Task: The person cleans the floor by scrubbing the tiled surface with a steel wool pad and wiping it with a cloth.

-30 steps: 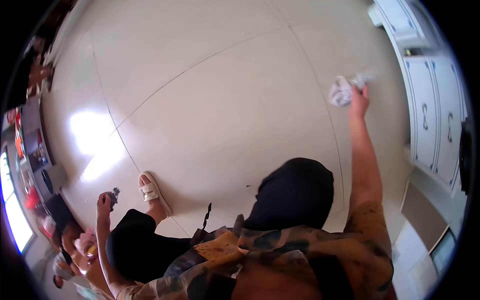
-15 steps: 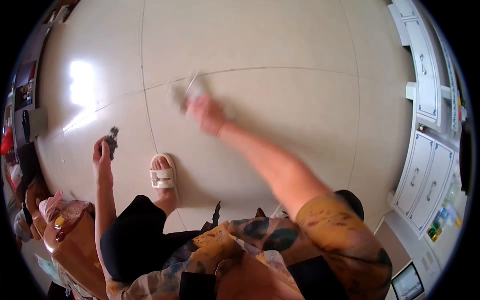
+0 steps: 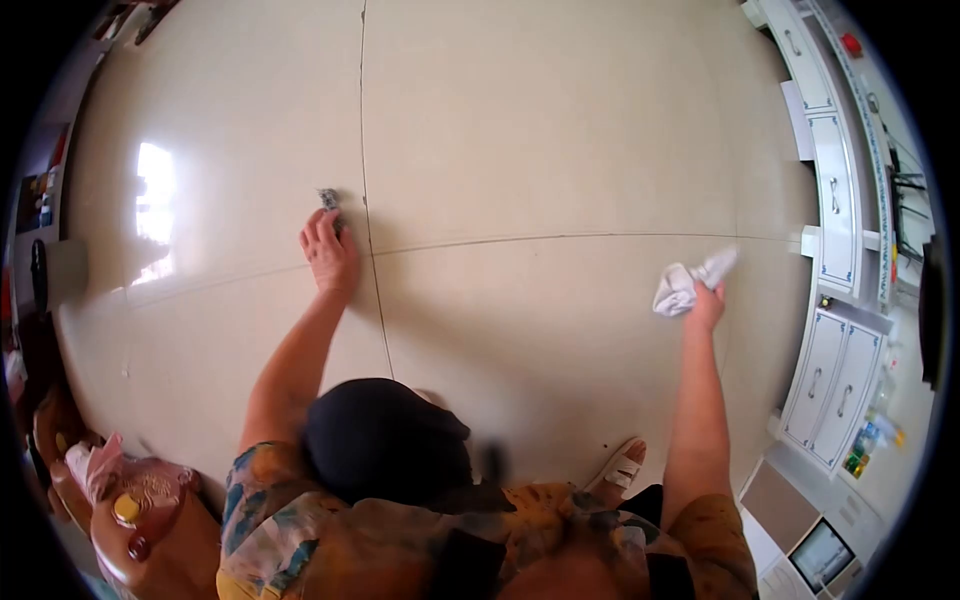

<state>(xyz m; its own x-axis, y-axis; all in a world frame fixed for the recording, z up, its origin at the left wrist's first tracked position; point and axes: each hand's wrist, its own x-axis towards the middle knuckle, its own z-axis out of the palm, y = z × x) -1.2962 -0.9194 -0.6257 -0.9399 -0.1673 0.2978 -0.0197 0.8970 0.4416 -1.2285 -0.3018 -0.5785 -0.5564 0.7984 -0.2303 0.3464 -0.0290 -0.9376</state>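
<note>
My left hand (image 3: 330,256) is low at the tiled floor (image 3: 540,150), just left of a long dark tile joint. Its fingers are closed on a grey, frizzy steel wool scrubber (image 3: 329,198), which sticks out past the fingertips. Off to the right, my right hand (image 3: 707,306) grips a crumpled white cloth (image 3: 676,290). One end of the cloth is blurred and the bunch appears lifted off the floor.
White drawer cabinets (image 3: 835,200) line the right side. A wooden armchair (image 3: 150,530) with a pink cloth (image 3: 95,462) stands at lower left. My slippered foot (image 3: 622,470) rests at lower right. Window light reflects on the floor at left.
My left hand has moved right and forward with the steel wool scrubber, up to the tile joint. My right hand has swung from the middle far to the right with the cloth.
</note>
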